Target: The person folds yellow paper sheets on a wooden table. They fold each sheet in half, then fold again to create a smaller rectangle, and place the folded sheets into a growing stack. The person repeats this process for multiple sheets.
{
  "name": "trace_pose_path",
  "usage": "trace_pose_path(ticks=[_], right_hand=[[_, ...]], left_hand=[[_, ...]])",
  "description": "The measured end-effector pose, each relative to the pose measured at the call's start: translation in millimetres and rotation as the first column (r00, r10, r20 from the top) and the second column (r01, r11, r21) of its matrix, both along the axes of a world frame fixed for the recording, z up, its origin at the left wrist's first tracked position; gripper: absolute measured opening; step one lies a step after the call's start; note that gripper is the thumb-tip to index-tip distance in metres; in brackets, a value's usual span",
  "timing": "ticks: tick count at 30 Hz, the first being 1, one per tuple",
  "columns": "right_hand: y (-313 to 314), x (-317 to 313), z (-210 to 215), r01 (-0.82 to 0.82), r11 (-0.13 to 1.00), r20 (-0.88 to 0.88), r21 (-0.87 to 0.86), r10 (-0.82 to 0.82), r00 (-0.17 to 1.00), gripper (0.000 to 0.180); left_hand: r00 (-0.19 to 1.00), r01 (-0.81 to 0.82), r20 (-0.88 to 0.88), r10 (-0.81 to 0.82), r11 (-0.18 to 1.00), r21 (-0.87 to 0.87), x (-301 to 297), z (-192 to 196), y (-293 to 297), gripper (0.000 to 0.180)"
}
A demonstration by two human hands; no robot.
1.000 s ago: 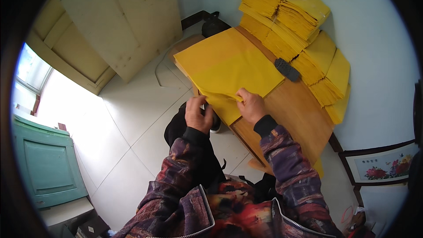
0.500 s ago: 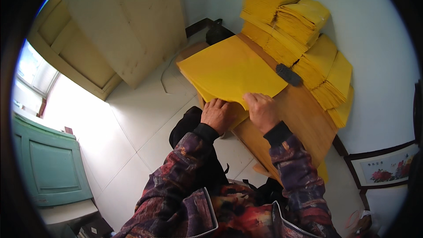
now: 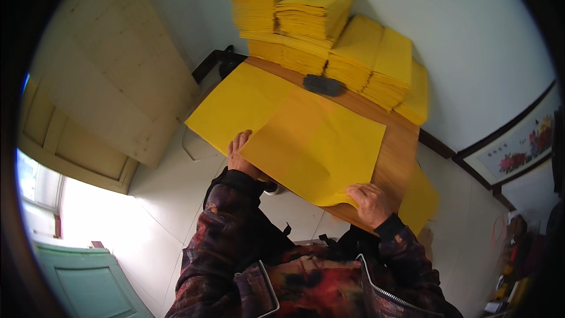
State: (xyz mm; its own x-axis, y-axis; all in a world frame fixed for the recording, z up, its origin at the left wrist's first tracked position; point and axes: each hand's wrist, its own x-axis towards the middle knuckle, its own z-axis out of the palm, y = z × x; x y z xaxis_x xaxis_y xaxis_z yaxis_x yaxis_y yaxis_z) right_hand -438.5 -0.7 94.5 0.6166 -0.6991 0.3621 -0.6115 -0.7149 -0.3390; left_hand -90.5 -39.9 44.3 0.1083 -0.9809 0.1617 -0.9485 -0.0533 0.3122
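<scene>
A yellow paper sheet [image 3: 329, 135] slants across the wooden table [image 3: 395, 152], partly over another yellow sheet [image 3: 238, 97] to its left. My right hand [image 3: 369, 205] pinches the near right corner of the upper sheet, which buckles beside the fingers. My left hand [image 3: 242, 154] lies at the near edge of the left sheet, fingers stretched out on it, next to the upper sheet's left corner. Part of the left palm is hidden behind that corner. Beyond the sheets, a dark grey oblong pad [image 3: 322, 85] rests on the table.
Tall stacks of folded yellow paper [image 3: 371, 53] line the table's far side along the wall. More yellow paper [image 3: 420, 200] hangs at the right edge. A large board [image 3: 112, 53] leans at the left, and a framed flower picture [image 3: 518, 141] stands at the right.
My right hand has moved right and nearer with the upper sheet's corner, drawing that sheet across the other. My hands are now farther apart. The whole view has turned.
</scene>
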Motion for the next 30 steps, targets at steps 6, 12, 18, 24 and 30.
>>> trace_pose_path(ticks=[6,12,18,24,30], right_hand=[[22.7,-43.7,-8.7,0.109,0.993,-0.005,0.041,-0.109,0.994,0.018],[37.7,-69.8,-10.3,0.185,0.982,-0.003,0.025,-0.185,0.983,0.018],[51.9,-80.3,-16.1,0.219,0.976,0.002,0.014,-0.219,0.976,0.013],[74.6,-88.7,-18.4,0.27,0.96,-0.034,0.068,-0.269,0.963,0.02],[87.4,-110.4,-13.3,0.367,0.925,0.043,0.1,-0.373,0.927,0.024]], left_hand=[[0.992,-0.068,0.112,0.058,0.994,0.082,2.7,-12.2,-4.9,0.065],[0.978,-0.103,0.194,0.083,0.99,0.099,27.3,-24.5,-16.9,0.063],[0.963,-0.086,0.266,0.048,0.988,0.132,51.9,-28.7,-37.5,0.064],[0.987,0.139,0.089,-0.13,0.985,-0.1,11.6,8.8,-4.1,0.071],[0.811,0.57,0.13,-0.57,0.821,0.046,-84.1,18.8,79.3,0.079]])
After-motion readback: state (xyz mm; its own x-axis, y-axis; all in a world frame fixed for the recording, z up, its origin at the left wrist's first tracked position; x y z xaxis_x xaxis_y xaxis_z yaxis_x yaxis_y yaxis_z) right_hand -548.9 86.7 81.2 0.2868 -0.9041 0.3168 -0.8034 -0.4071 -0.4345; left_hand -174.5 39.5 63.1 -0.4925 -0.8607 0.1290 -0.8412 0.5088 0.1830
